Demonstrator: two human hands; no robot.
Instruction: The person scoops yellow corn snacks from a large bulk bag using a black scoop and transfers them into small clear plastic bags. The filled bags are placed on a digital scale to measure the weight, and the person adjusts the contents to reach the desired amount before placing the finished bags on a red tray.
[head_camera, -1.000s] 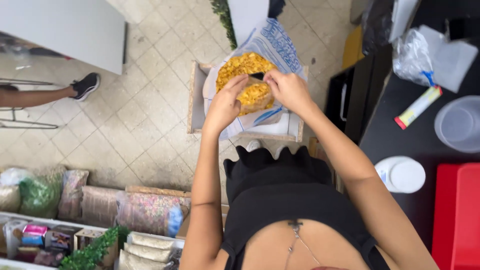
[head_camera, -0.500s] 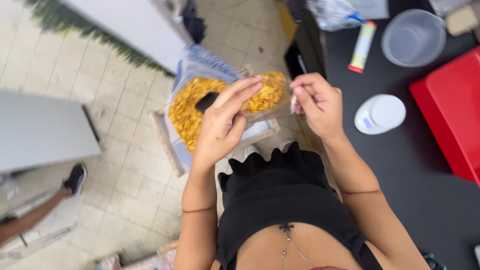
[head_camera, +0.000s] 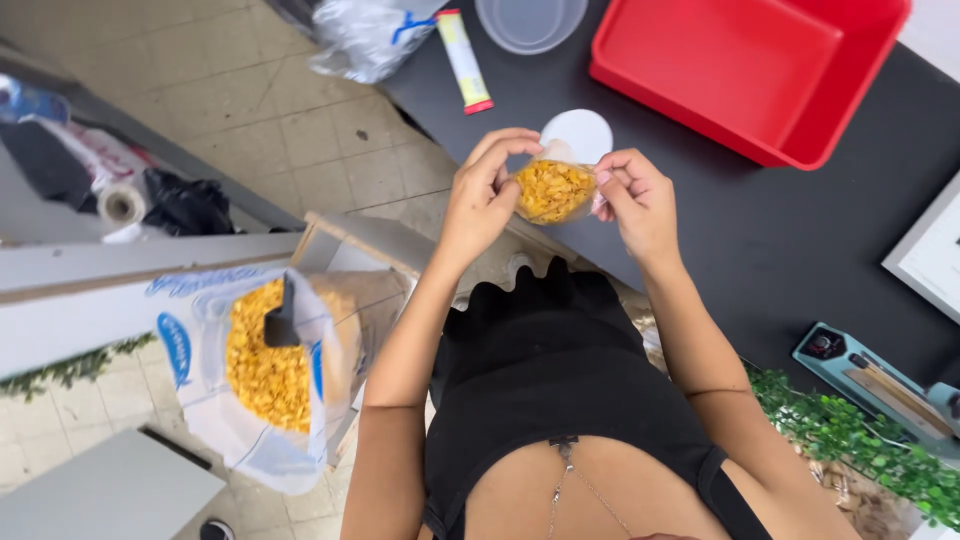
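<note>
Both hands hold one small clear bag of yellow flakes (head_camera: 553, 190) in front of my chest, at the edge of a black table (head_camera: 800, 240). My left hand (head_camera: 485, 195) pinches its left upper edge with thumb and forefinger. My right hand (head_camera: 640, 200) grips the bag's right side. Just beyond the bag a white round lid (head_camera: 582, 130) lies on the table. Down to my left, a large open sack of the same yellow flakes (head_camera: 262, 365) sits on a wooden stool, with a dark scoop (head_camera: 282, 318) stuck in it.
A red plastic tray (head_camera: 740, 70) and a clear round tub (head_camera: 530, 20) stand at the back of the table, beside a crumpled clear bag (head_camera: 365, 35) and a yellow tube (head_camera: 463, 60). A teal sealing device (head_camera: 880, 385) and green plants (head_camera: 860, 445) are at right.
My hands have come up from the big sack and swung right over the table, now holding a small filled bag between them. The view has turned toward the table.
</note>
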